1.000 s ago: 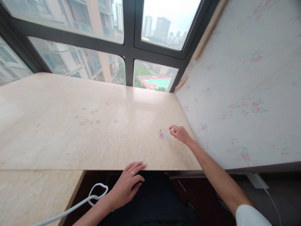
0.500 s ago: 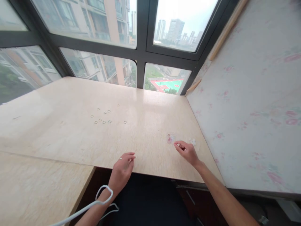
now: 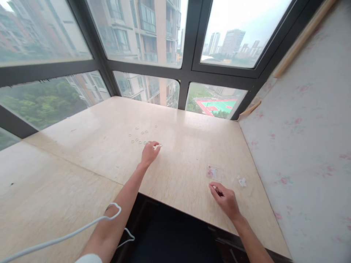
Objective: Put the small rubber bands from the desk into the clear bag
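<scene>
My left hand (image 3: 149, 151) reaches across the pale marble-look table (image 3: 82, 153) to a scatter of several small thin rings (image 3: 139, 138); its fingertips pinch at the nearest rings, and what they hold is too small to see. My right hand (image 3: 225, 199) rests near the table's front right edge, thumb and forefinger pinched on something tiny that I cannot make out. Just beyond it lies a small clear packet with a pink print (image 3: 212, 172), and a small white clip-like piece (image 3: 241, 181) to its right.
Dark-framed windows (image 3: 189, 69) close off the far side of the table. A floral-papered wall (image 3: 301, 146) runs along the right. A white cable (image 3: 82, 228) loops over my left forearm above a lower table section (image 3: 41, 204) at left.
My left hand left the table's front edge and stretched forward to the rings. My right hand drew back from the clear packet toward me. The view swung left and up.
</scene>
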Demonstrator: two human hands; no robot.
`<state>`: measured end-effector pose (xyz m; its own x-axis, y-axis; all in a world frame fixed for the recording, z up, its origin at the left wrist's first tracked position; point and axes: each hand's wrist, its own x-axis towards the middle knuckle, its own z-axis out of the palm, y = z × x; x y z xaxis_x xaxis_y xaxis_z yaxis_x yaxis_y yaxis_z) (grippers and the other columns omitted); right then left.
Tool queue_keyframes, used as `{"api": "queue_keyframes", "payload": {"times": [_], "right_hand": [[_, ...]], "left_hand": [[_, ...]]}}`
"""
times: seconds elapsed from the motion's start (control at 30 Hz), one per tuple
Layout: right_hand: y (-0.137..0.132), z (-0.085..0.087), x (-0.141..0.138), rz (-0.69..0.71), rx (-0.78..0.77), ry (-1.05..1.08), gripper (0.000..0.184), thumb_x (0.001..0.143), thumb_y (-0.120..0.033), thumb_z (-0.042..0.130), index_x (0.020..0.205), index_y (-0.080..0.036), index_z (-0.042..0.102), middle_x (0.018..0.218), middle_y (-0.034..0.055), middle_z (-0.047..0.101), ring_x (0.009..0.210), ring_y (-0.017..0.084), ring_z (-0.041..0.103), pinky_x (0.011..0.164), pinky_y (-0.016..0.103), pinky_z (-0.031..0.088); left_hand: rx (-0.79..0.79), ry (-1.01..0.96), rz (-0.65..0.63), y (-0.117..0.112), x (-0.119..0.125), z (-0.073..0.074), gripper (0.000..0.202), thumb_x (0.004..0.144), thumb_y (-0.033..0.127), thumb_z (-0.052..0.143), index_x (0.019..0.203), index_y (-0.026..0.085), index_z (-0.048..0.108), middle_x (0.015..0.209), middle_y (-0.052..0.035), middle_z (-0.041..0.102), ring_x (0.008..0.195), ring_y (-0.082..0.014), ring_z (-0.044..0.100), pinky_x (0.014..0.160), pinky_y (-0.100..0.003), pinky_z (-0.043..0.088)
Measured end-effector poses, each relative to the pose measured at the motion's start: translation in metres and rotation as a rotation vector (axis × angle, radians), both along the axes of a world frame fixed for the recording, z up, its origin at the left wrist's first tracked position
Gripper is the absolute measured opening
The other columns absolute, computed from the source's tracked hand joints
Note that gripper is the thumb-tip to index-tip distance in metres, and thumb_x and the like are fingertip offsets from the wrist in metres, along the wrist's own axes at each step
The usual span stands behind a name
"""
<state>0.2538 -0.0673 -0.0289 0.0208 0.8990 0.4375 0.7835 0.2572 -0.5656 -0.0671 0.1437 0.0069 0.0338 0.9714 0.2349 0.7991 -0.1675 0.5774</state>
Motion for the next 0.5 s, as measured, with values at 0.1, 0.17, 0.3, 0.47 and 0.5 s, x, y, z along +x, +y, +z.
{"api": "queue_keyframes", "payload": {"times": [0.1, 0.17, 0.3, 0.47, 0.5], "right_hand": [[0.000, -0.003, -0.002, 0.049, 0.004, -0.067, 0.027, 0.093, -0.034, 0.047, 0.089, -0.018, 0.069, 0.048, -0.0030, 0.048, 0.041, 0.012, 0.047, 0.047, 0.024, 0.039], [0.001, -0.004, -0.002, 0.061, 0.008, -0.091, 0.027, 0.094, -0.032, 0.046, 0.089, -0.018, 0.069, 0.048, -0.0032, 0.048, 0.041, 0.012, 0.047, 0.048, 0.024, 0.039], [0.002, -0.003, -0.003, 0.040, -0.005, -0.058, 0.027, 0.094, -0.032, 0.046, 0.089, -0.017, 0.068, 0.048, -0.0038, 0.047, 0.041, 0.012, 0.046, 0.047, 0.023, 0.039], [0.002, -0.001, -0.003, 0.023, -0.025, 0.010, 0.026, 0.094, -0.033, 0.047, 0.089, -0.017, 0.067, 0.049, -0.0043, 0.046, 0.042, 0.011, 0.045, 0.047, 0.023, 0.037], [0.002, 0.000, -0.003, 0.018, -0.024, 0.023, 0.026, 0.094, -0.033, 0.047, 0.089, -0.017, 0.067, 0.049, -0.0042, 0.047, 0.042, 0.011, 0.044, 0.047, 0.022, 0.037]], "left_hand": [[-0.027, 0.054, -0.032, 0.024, 0.002, -0.004, 0.015, 0.082, 0.025, 0.058, 0.089, 0.018, 0.068, 0.090, -0.0080, 0.060, 0.085, -0.0212, 0.057, 0.080, -0.034, 0.044], [-0.049, 0.076, -0.078, 0.034, 0.001, -0.007, 0.011, 0.080, 0.024, 0.060, 0.084, 0.019, 0.069, 0.088, -0.0068, 0.059, 0.084, -0.0211, 0.057, 0.079, -0.033, 0.044], [-0.083, 0.086, -0.161, 0.042, 0.000, -0.014, 0.009, 0.079, 0.020, 0.059, 0.075, 0.018, 0.067, 0.085, -0.0062, 0.058, 0.079, -0.0196, 0.056, 0.076, -0.031, 0.043], [-0.082, 0.033, -0.183, 0.044, 0.001, -0.017, 0.014, 0.079, 0.015, 0.054, 0.065, 0.017, 0.059, 0.082, -0.0077, 0.058, 0.081, -0.0205, 0.055, 0.080, -0.033, 0.042], [-0.081, 0.013, -0.187, 0.043, 0.004, -0.015, 0.014, 0.079, 0.015, 0.054, 0.065, 0.017, 0.057, 0.081, -0.0075, 0.058, 0.081, -0.0204, 0.054, 0.079, -0.033, 0.042]]}}
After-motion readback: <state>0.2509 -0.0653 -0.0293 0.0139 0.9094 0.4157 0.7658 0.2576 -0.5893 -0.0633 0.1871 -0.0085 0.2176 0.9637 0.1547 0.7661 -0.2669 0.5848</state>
